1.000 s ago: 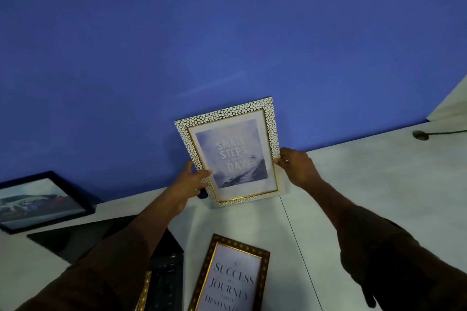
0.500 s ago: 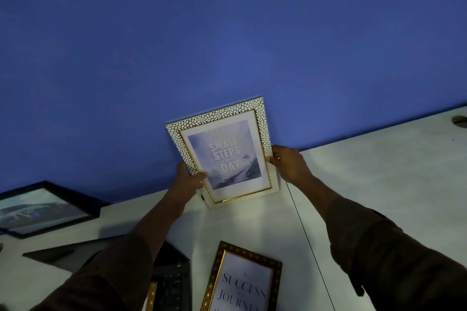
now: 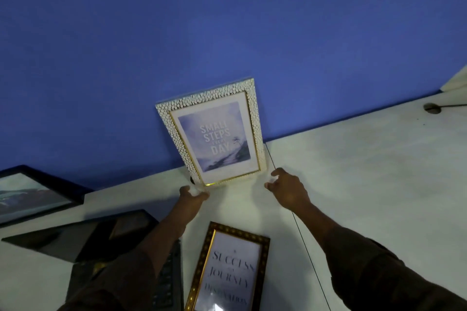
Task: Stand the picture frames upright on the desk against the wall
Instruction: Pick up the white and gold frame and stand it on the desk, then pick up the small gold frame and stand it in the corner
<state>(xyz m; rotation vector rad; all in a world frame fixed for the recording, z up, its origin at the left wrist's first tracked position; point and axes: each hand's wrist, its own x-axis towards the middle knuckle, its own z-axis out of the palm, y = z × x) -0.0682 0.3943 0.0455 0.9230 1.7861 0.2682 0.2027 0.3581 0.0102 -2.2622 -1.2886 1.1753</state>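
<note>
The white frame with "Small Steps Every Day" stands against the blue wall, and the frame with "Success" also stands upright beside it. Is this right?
Not quite. In the head view the Success frame lies flat on the desk, nearer than the white frame, which does stand against the blue wall.

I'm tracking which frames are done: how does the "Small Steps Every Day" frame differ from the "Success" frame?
The white pebbled frame stands upright, leaning against the blue wall; the dark gold-studded frame lies flat on the desk. The white one holds a misty landscape print, the dark one only text on white. The left hand is at the white frame's lower corner; nothing touches the dark one. Both are portrait frames with gold inner trim.
</note>
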